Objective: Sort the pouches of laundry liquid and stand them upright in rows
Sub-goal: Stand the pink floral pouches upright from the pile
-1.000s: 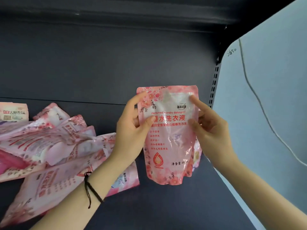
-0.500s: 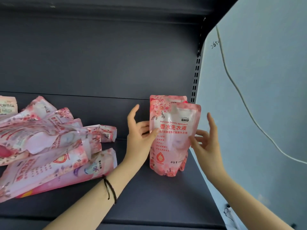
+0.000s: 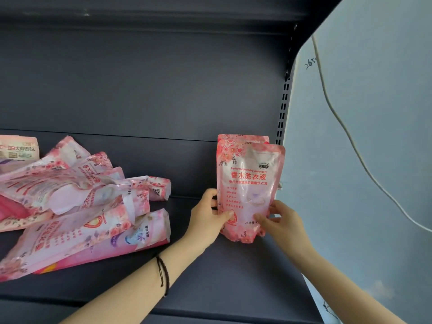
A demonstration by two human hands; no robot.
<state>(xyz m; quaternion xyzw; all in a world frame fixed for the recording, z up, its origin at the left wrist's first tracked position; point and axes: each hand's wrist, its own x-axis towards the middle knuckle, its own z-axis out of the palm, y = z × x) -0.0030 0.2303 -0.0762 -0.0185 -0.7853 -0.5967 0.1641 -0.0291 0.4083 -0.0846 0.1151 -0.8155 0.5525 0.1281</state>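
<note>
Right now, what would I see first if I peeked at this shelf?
The bright pink pouch standing upright at the right end of the shelf, with the left hand and the right hand holding its lower sides. A second pouch stands behind it. On the left, a messy heap of pouches lies flat.

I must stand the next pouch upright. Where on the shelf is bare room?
Bare shelf lies between the pile of lying pouches and the front upright pouch, which the left hand and right hand grip, and along the front edge. The left side is crowded by the pile. Right of that pouch, the white wall leaves almost no room.
</note>
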